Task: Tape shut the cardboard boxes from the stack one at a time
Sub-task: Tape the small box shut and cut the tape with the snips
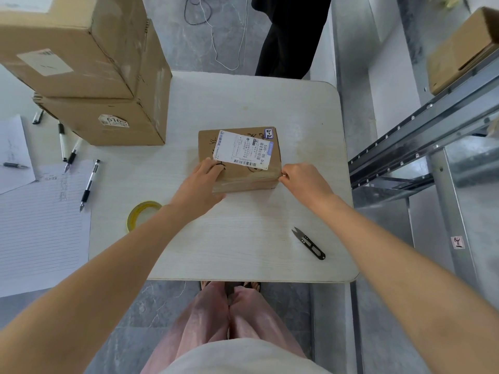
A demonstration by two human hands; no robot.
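A small cardboard box (259, 168) with a white shipping label on top lies in the middle of the white table (243, 244). My left hand (201, 183) rests on its near left corner, fingers on the top and thumb against the front side. My right hand (305, 182) has its fingers curled against the box's near right corner, pinching at the clear tape there. A roll of clear tape with a yellow core (140, 214) lies on the table to the left, partly hidden by my left forearm. Black thread snips (309, 242) lie at the right front.
Two larger cardboard boxes (89, 76) are stacked at the table's back left. Several pens (89, 184) and lined paper sheets (40, 228) lie on the left. A metal rack (421, 141) carrying another box (461, 52) stands at the right. A person in black (289, 36) stands beyond the table.
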